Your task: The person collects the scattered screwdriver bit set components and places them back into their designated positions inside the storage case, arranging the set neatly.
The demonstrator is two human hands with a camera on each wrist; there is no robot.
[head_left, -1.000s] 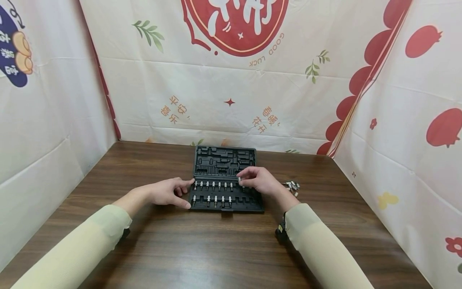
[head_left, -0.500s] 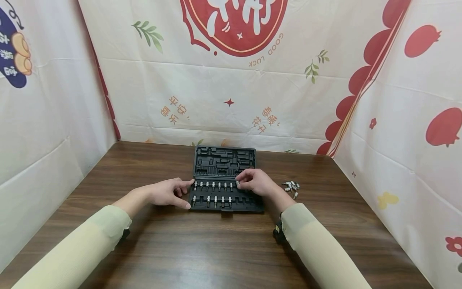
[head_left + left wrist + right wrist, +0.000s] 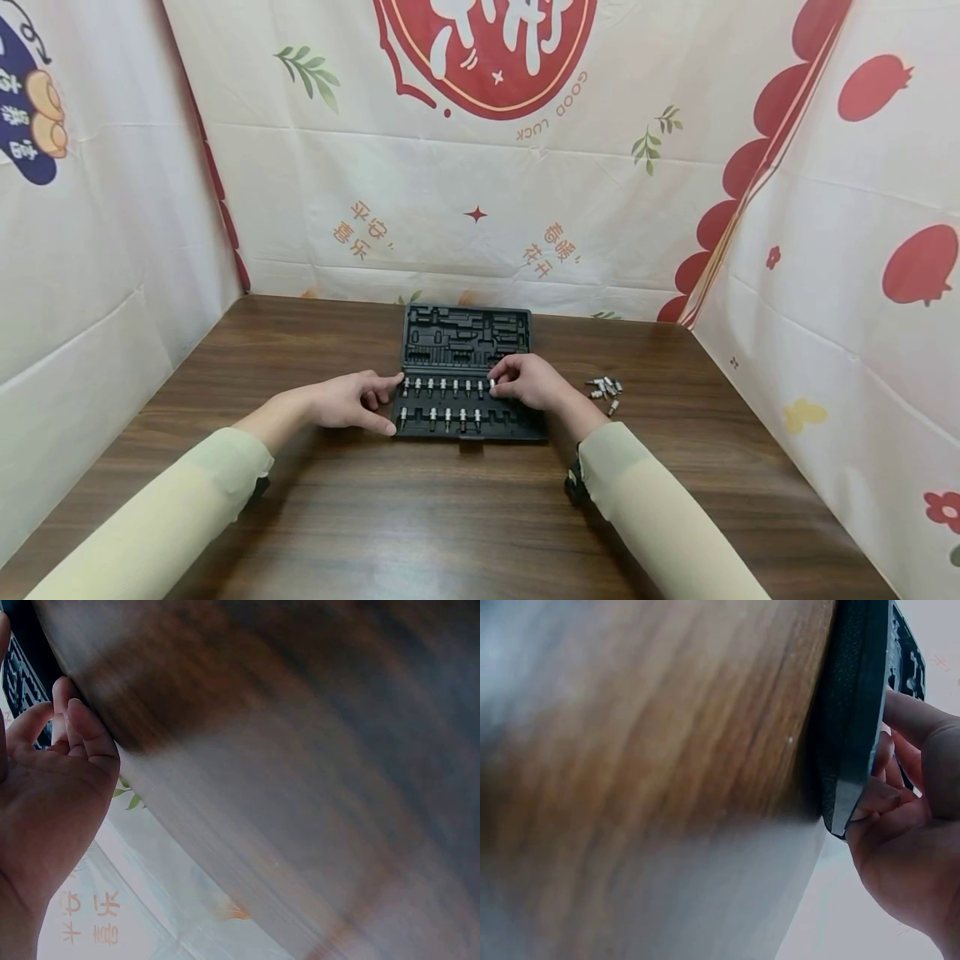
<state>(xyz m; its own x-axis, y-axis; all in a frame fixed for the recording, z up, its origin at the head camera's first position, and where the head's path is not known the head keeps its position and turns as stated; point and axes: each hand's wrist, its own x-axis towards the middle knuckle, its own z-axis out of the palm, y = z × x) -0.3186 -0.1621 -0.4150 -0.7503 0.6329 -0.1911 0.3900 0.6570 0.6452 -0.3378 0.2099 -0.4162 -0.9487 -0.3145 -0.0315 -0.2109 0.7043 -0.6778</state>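
A black moulded case (image 3: 512, 431) lies opened out on the table, its lid (image 3: 467, 335) folded back. Two rows of socket bits (image 3: 447, 414), silver with darker tips, sit in its slots. My right hand (image 3: 528, 383) pinches a socket bit (image 3: 492, 383) between thumb and forefinger at the right end of the far row; in the right wrist view the fingers hide it behind the case wall (image 3: 859, 712). My left hand (image 3: 345, 400) rests against the case's left side, thumb at the near corner and forefinger near the hinge, with the other fingers bent loosely.
Several loose socket bits (image 3: 604, 387) lie in a small heap on the brown wooden table (image 3: 420, 517), to the right of the case. One socket bit (image 3: 613, 407) lies slightly nearer. Printed cloth walls (image 3: 480, 167) stand along the back and both sides.
My right hand has moved slightly left and nearer along the far row, and the pinched socket bit now lines up with the row's right end. The left hand has stayed put.
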